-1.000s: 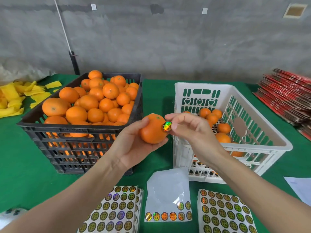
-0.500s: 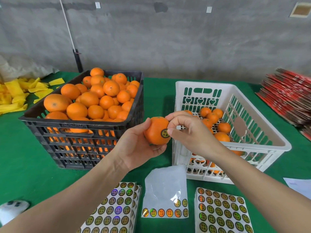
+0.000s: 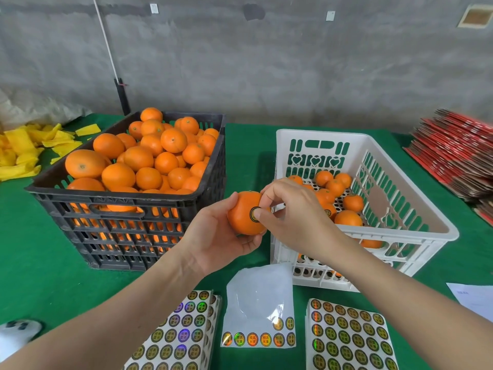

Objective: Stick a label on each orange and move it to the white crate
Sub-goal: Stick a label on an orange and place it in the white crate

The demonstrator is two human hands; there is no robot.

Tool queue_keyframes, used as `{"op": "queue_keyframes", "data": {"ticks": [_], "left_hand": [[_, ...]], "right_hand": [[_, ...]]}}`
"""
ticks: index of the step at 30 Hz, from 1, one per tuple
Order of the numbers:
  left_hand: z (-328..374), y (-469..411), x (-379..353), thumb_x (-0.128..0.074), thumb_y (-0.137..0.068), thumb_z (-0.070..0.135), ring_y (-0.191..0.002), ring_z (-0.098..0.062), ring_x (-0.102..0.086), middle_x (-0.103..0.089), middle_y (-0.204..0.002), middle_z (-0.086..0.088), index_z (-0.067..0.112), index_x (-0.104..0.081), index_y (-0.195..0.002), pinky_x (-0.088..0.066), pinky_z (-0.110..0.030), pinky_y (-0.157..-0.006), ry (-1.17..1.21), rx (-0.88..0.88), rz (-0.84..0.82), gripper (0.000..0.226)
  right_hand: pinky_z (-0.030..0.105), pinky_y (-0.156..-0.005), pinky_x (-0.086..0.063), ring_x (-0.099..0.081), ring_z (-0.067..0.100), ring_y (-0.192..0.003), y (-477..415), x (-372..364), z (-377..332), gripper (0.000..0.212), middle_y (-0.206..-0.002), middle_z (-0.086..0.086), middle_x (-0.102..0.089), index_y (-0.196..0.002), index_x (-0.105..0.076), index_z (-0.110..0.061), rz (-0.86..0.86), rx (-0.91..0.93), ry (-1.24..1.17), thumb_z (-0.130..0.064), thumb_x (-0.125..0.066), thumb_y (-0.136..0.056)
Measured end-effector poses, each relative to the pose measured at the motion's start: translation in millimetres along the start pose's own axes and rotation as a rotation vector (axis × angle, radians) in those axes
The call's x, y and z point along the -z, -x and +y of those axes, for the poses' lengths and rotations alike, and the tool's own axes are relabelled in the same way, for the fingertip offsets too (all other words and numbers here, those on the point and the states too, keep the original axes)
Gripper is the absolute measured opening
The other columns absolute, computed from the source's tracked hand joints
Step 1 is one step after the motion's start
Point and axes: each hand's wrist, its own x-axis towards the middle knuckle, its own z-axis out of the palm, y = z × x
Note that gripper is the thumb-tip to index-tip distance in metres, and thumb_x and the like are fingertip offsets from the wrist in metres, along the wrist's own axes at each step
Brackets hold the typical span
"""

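My left hand [image 3: 213,236] grips an orange [image 3: 241,218] in the air between the two crates. A round dark-and-gold label [image 3: 253,212] sits on the orange's right side. My right hand [image 3: 293,217] has its thumb pressed on that label and its index finger curled over the top of the fruit. The white crate [image 3: 320,134] stands just right of the hands with several oranges on its floor. The black crate [image 3: 106,196] on the left is heaped with oranges.
Three label sheets lie on the green cloth near me: a stack at left [image 3: 176,335], a nearly used sheet in the middle [image 3: 260,311], a stack at right [image 3: 349,337]. Yellow foam nets [image 3: 24,148] lie far left, red cardboard stacks [image 3: 458,153] far right.
The label went from pinched in my right fingers beside the orange to stuck on its side, under my thumb. Both hands with the orange shifted slightly.
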Motion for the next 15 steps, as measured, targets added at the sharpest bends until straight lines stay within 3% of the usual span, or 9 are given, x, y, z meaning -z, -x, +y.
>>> {"op": "queue_keyframes", "data": {"ticks": [2, 4, 6, 7, 9, 10, 13, 15], "left_hand": [[0.2, -1.2, 0.9, -0.060, -0.075, 0.036, -0.084, -0.030, -0.062, -0.069, -0.103, -0.016, 0.014, -0.060, -0.119, -0.050, -0.035, -0.067, -0.001, 0.015, 0.014, 0.050], [1.4, -2.9, 1.0, -0.059, -0.075, 0.037, -0.089, -0.031, -0.059, -0.066, -0.108, -0.016, 0.013, -0.059, -0.119, -0.047, -0.033, -0.066, -0.008, 0.029, 0.023, 0.051], [4.5, -5.4, -0.4, -0.058, -0.075, 0.039, -0.087, -0.030, -0.060, -0.068, -0.100, -0.014, 0.013, -0.061, -0.115, -0.047, -0.032, -0.065, -0.029, 0.007, 0.025, 0.047], [6.9, -6.9, -2.0, -0.057, -0.076, 0.039, -0.085, -0.029, -0.062, -0.070, -0.097, -0.013, 0.013, -0.062, -0.112, -0.048, -0.032, -0.064, -0.041, -0.019, 0.014, 0.045], [14.0, -9.4, -8.4, -0.054, -0.081, 0.039, -0.080, -0.025, -0.068, -0.072, -0.094, -0.010, 0.014, -0.064, -0.108, -0.053, -0.031, -0.061, -0.075, -0.060, -0.027, 0.039], [19.2, -10.3, -11.7, -0.050, -0.085, 0.041, -0.078, -0.023, -0.070, -0.073, -0.094, -0.009, 0.014, -0.064, -0.108, -0.055, -0.031, -0.062, -0.120, -0.060, -0.050, 0.038], [46.2, -17.8, -20.2, -0.029, -0.096, 0.056, -0.090, -0.026, -0.069, -0.067, -0.116, -0.011, 0.017, -0.048, -0.133, -0.054, -0.037, -0.071, -0.445, -0.076, -0.008, 0.057], [74.7, -24.2, -16.9, -0.022, -0.099, 0.055, -0.096, -0.023, -0.064, -0.057, -0.133, -0.012, 0.017, -0.032, -0.147, -0.053, -0.037, -0.076, -0.685, -0.274, 0.163, 0.061]], "right_hand": [[0.037, -0.075, -0.052, -0.058, 0.012, -0.086, -3.5, 1.2, 0.7, 0.024, -0.097, -0.004, -0.056, -0.092, -0.050, -0.026, -0.012, -0.040, -0.007, -0.027, -0.070, -0.081], [0.029, -0.072, -0.054, -0.062, 0.007, -0.079, -12.1, 8.7, 1.2, 0.064, -0.104, -0.009, -0.053, -0.121, -0.037, -0.033, -0.071, -0.151, -0.081, -0.038, -0.077, -0.072], [0.028, -0.077, -0.054, -0.062, 0.007, -0.087, -19.7, 17.0, 3.6, 0.096, -0.115, -0.011, -0.052, -0.142, -0.022, -0.037, -0.172, -0.224, -0.198, -0.046, -0.079, -0.065], [0.030, -0.083, -0.053, -0.059, 0.007, -0.097, -21.5, 18.2, 4.0, 0.100, -0.121, -0.010, -0.051, -0.144, -0.021, -0.036, -0.229, -0.214, -0.215, -0.050, -0.077, -0.063], [0.030, -0.089, -0.050, -0.051, 0.006, -0.109, -21.3, 15.2, 2.8, 0.093, -0.124, -0.012, -0.048, -0.140, -0.031, -0.036, -0.298, -0.128, -0.125, -0.053, -0.077, -0.062], [0.025, -0.087, -0.049, -0.051, 0.003, -0.106, -22.2, 12.4, 3.7, 0.083, -0.120, -0.014, -0.050, -0.134, -0.038, -0.036, -0.268, -0.075, -0.075, -0.050, -0.079, -0.063], [0.012, -0.070, -0.045, -0.056, -0.003, -0.090, -47.5, 22.3, 17.8, 0.062, -0.103, -0.020, -0.055, -0.114, -0.051, -0.034, -0.025, -0.083, -0.150, -0.041, -0.083, -0.061], [0.014, -0.064, -0.042, -0.054, -0.002, -0.084, -77.6, 39.7, 48.2, 0.057, -0.098, -0.020, -0.052, -0.111, -0.050, -0.028, 0.139, -0.209, -0.179, -0.037, -0.083, -0.064]]}}
